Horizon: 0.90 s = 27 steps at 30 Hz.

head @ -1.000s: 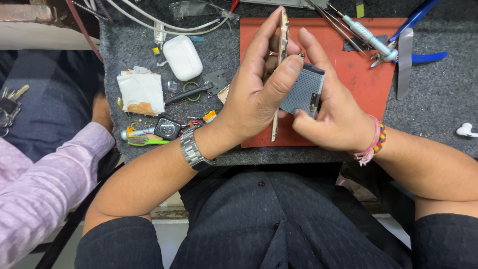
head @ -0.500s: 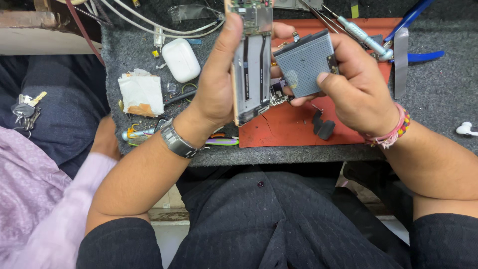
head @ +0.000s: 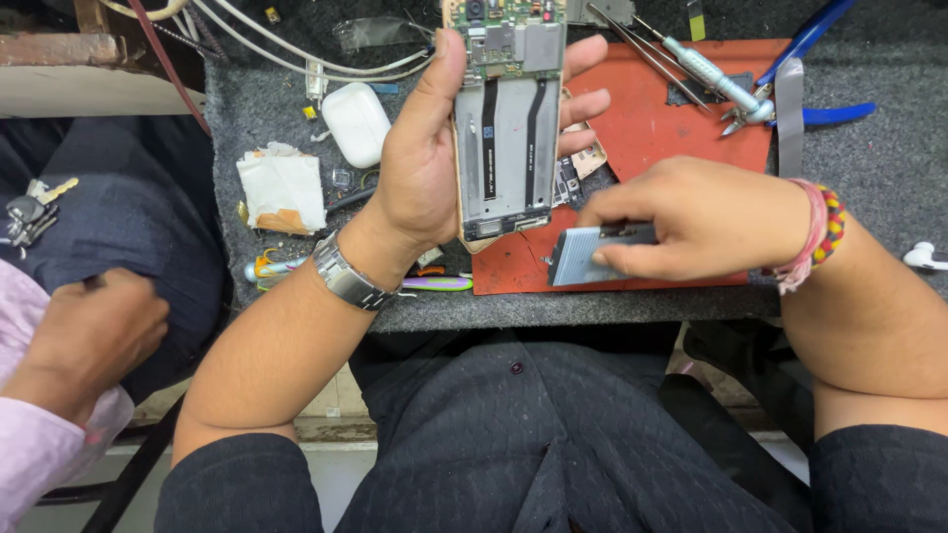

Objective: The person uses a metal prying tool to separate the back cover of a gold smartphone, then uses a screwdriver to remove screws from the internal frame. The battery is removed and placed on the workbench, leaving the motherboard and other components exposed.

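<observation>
— Over the grey bench mat [head: 869, 178], what is held in the left hand [head: 420, 173]?

— An opened phone [head: 506, 118] is held upright, its back removed and the inner frame, circuit board and two dark ribbon strips exposed. The thumb is laid along its left edge; the fingers [head: 583, 104] are wrapped round the right edge. A firm grasp is noted. A metal watch [head: 346, 276] is worn on that wrist.

— And the right hand [head: 701, 217]?

— A flat grey battery [head: 588, 255] is pinched at one end between thumb and fingers, low over the red work mat [head: 671, 118], just below and right of the phone. Whether it touches the mat cannot be told. A beaded band [head: 815, 232] is seen on the wrist.

— Surroundings?

— A white earbud case [head: 355, 120] and a crumpled tissue [head: 281, 190] are recorded left of the phone. A screwdriver [head: 706, 71], tweezers and blue-handled pliers [head: 815, 59] lie at the upper right. Another person's hand [head: 84, 331], in a pink sleeve, rests on a dark trouser leg at far left, near a bunch of keys [head: 30, 209].
</observation>
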Available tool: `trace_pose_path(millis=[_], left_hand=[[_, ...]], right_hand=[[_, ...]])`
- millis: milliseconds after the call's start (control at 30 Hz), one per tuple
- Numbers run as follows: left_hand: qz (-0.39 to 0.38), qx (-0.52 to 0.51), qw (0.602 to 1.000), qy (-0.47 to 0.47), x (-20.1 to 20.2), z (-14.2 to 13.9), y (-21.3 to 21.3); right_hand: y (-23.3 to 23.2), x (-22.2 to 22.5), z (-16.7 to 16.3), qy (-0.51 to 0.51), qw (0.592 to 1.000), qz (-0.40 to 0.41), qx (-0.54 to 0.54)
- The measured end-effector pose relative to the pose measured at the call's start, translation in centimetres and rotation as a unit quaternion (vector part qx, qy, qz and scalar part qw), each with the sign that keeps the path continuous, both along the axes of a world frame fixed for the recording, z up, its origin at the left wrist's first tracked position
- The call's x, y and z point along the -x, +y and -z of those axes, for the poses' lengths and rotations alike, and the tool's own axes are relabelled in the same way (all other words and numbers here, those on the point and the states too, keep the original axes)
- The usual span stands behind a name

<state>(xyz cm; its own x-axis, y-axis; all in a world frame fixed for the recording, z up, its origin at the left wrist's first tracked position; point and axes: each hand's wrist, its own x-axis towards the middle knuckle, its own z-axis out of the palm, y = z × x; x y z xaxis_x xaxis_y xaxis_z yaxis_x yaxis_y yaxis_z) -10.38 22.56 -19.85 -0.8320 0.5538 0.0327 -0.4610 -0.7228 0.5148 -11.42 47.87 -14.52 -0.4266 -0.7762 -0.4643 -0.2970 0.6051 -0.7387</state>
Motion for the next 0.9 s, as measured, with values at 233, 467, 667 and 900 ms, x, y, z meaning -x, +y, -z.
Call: trace_pose_path(millis=[233, 467, 667, 900], left_hand=[[0.018, -0.011, 1.0, -0.015, 0.1, 0.1, 0.2], [0.016, 0.084, 0.996, 0.017, 0.0, -1.0, 0.1], [0.02, 0.121, 0.992, 0.036, 0.0, -1.5, 0.4], [0.009, 0.143, 0.989, 0.047, 0.0, -1.6, 0.4]], right_hand=[[-0.8, 0.1, -0.5, 0.093, 0.995, -0.007, -0.034], [-0.2, 0.5, -0.4, 0.132, 0.99, 0.008, -0.043], [-0.1, 0.8, -0.3, 0.157, 0.984, 0.003, -0.082], [0.4, 1.0, -0.1, 0.188, 0.976, 0.01, -0.111]])
